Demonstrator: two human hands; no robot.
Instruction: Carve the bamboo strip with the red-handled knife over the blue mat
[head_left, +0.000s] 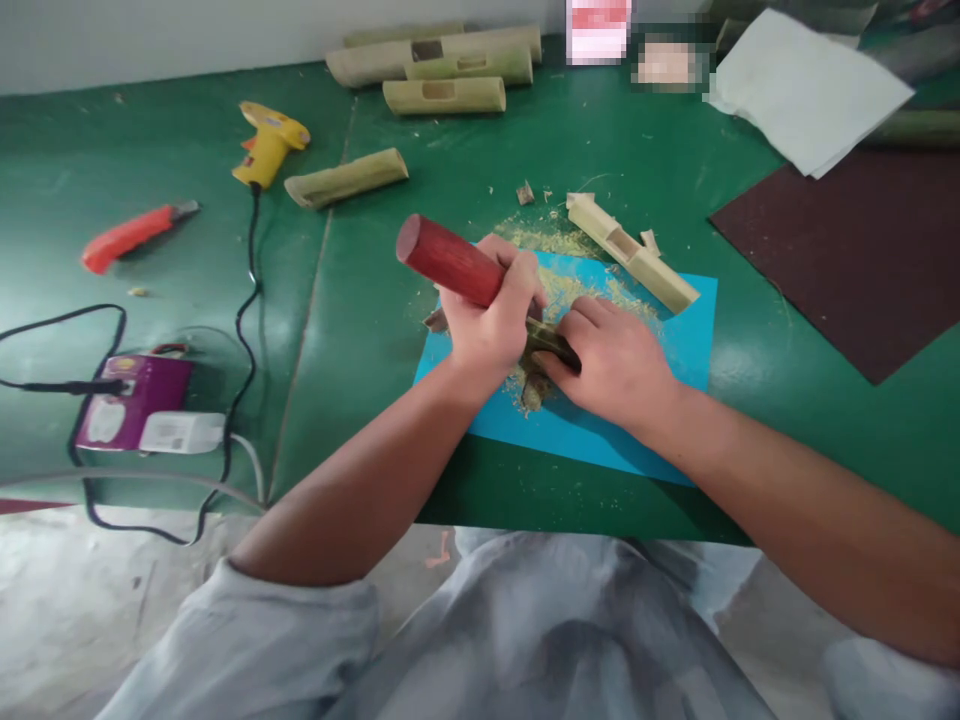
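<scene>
My left hand (487, 325) is wrapped round a thick red wooden cylinder (451, 260), which slants up to the left; its lower end is hidden by my fingers. Close beside it, my right hand (619, 355) grips a short dark-green bamboo piece (553, 343). The bamboo piece reaches toward my left hand; I cannot tell whether it meets the cylinder. Both hands are over a blue sheet (585, 448) strewn with pale shavings (562, 290). A brownish scrap (535, 388) lies just under the bamboo. A split bamboo length with a notch (637, 258) rests across the sheet's far edge.
On the green table are a yellow glue gun (268, 145) with a black cord, a red cutter (135, 238), a purple box (135, 400) and a bamboo tube (346, 180). Several notched tubes (450, 95) lie at the back. A brown sheet (862, 270) and white paper (810, 90) are at right.
</scene>
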